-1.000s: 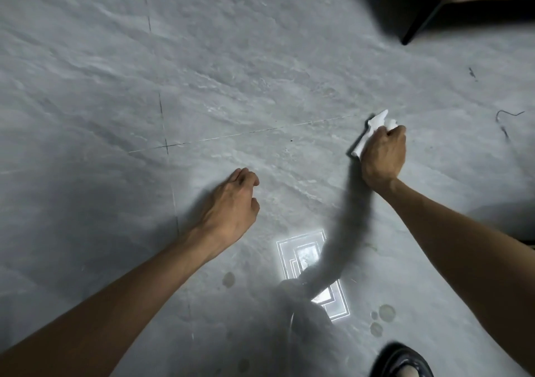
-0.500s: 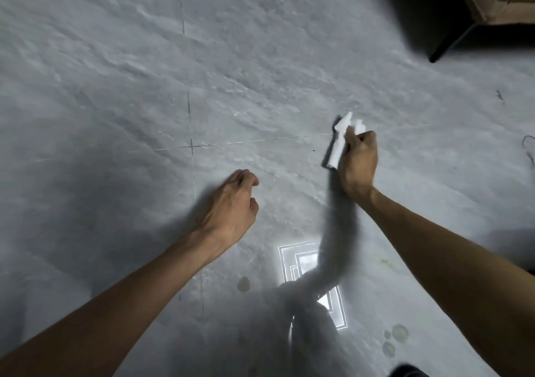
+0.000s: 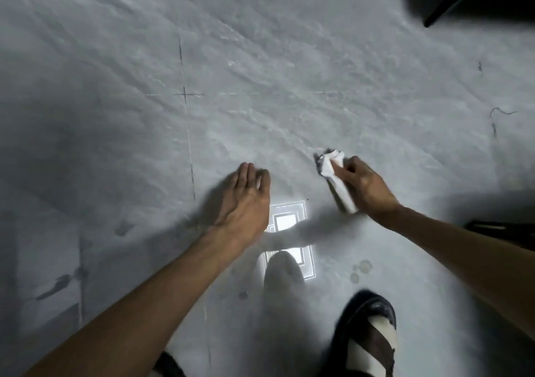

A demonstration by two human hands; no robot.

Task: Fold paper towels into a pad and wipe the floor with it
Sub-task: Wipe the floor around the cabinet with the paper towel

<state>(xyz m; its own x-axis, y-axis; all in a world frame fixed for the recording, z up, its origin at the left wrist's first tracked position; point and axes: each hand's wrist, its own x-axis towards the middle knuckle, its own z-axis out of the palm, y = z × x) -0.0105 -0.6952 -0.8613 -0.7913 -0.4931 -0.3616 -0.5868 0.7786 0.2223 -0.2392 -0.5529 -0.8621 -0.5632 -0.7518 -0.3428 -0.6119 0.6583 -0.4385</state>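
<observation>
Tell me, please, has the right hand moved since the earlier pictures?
Yes: the right hand, holding the pad, left the horizontal tile joint and drew nearer the water spots.

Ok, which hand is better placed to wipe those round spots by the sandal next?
Right. The right hand grips the paper towel pad and is nearer the round spots; the left hand is empty and farther away.

Grey tiled floor [image 3: 115, 145], on it white paper pad [image 3: 339, 187], sandalled foot [image 3: 367, 345], 3 round, perhaps wet, spots [image 3: 365, 266].
</observation>
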